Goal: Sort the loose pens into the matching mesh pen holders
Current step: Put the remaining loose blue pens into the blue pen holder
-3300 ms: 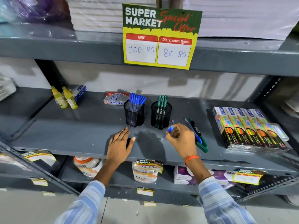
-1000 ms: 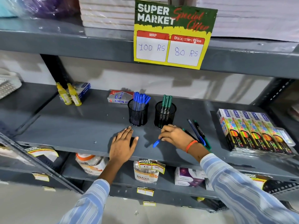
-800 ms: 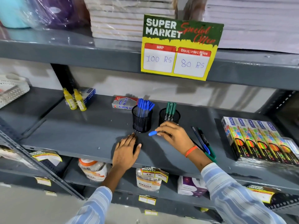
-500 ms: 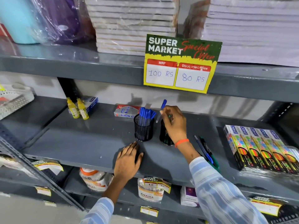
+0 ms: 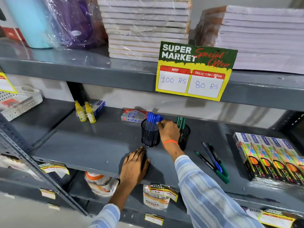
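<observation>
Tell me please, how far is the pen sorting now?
Mostly done: blue pens fill the left holder, green pens the right holder. In hand: the right hand is at the blue pens' caps; the left hand rests flat on the shelf. Left: three loose pens lie right of the holders.

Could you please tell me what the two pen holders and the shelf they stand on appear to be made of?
Pen holders: black wire mesh, probably metal; the pens show through the fine grid. Shelf: likely painted steel, grey and semi-glossy, with soft reflections and a folded front edge.
</observation>
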Demonstrator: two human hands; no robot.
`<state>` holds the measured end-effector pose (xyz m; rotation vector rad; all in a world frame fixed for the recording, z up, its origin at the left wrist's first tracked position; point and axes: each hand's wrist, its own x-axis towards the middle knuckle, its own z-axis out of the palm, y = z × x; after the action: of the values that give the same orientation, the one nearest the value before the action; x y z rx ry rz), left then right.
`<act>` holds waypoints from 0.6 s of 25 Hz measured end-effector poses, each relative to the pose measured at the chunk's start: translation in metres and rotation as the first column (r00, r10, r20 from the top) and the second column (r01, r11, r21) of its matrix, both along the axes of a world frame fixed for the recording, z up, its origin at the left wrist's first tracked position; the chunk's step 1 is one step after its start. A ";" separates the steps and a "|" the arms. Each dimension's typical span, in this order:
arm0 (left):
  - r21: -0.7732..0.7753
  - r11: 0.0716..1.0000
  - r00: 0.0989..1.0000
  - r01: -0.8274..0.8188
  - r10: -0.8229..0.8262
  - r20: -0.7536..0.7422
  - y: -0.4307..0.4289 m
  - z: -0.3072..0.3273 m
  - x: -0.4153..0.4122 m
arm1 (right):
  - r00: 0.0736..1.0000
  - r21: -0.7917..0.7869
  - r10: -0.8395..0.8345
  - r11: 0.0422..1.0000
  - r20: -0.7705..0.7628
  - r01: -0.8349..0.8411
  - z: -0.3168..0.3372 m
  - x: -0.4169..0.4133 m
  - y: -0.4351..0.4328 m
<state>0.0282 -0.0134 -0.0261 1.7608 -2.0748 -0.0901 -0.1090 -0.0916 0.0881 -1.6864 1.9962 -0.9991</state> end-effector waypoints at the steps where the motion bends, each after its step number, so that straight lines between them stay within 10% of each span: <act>1: 0.000 1.000 1.000 0.001 -0.001 0.002 0.000 0.000 0.000 | 1.000 0.000 0.000 1.000 -0.011 0.000 0.000 0.000 0.000; 12: -0.009 1.000 1.000 0.012 -0.012 0.007 -0.001 -0.005 0.001 | 0.998 -0.380 -0.063 0.923 -0.015 0.053 -0.020 -0.074 0.056; 15: -0.001 1.000 1.000 0.015 -0.015 -0.008 0.000 -0.004 0.001 | 0.980 -0.270 -0.193 0.947 -0.043 0.174 -0.042 -0.116 0.078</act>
<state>0.0290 -0.0135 -0.0303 1.7415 -2.0828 -0.1000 -0.2254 -0.0134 0.0465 -1.7094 2.1773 -1.3438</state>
